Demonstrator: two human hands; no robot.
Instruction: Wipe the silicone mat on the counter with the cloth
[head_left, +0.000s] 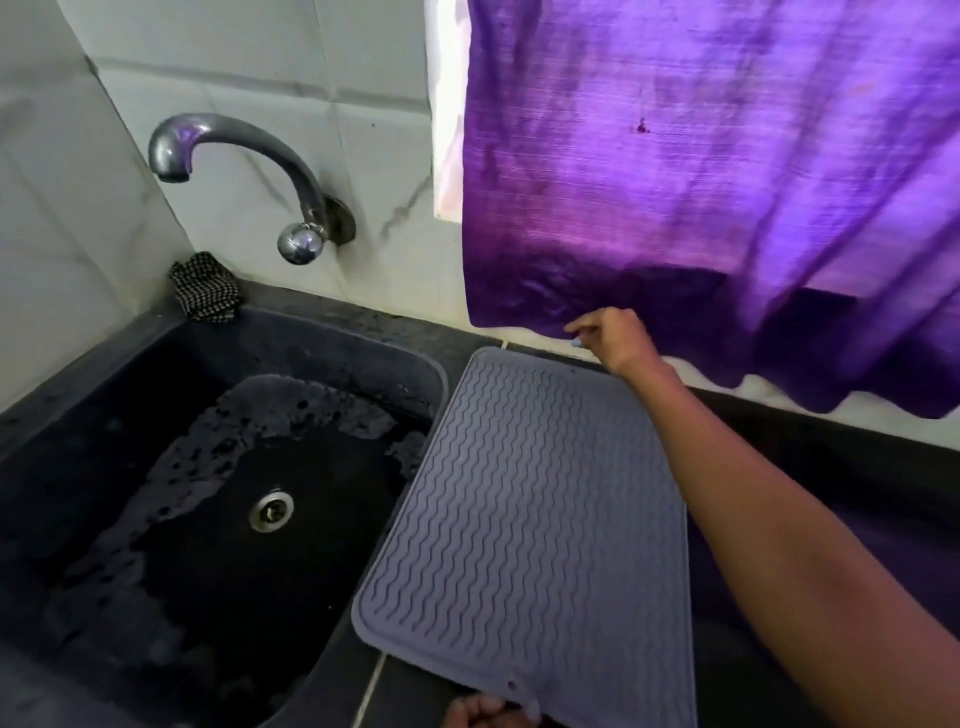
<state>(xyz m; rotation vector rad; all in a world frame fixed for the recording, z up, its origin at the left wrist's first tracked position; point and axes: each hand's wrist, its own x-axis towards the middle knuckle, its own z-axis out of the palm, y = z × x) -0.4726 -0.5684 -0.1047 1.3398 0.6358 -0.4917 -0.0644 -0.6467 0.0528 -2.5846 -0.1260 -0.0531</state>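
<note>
Lying flat on the dark desk, the grey silicone mat sits just right of the black sink, its left edge overlapping the sink rim. Its long axis runs from the near edge of the desk toward the back wall, tilted slightly so the far end leans right. The wavy ribs run along that same axis.

The right hand reaches to the far right corner of the mat, at the hem of the purple curtain; its fingers are curled, and what they hold, if anything, cannot be determined. The left hand pinches the near edge of the mat. A checked cloth rests bunched at the sink's far left corner, below the tap.
</note>
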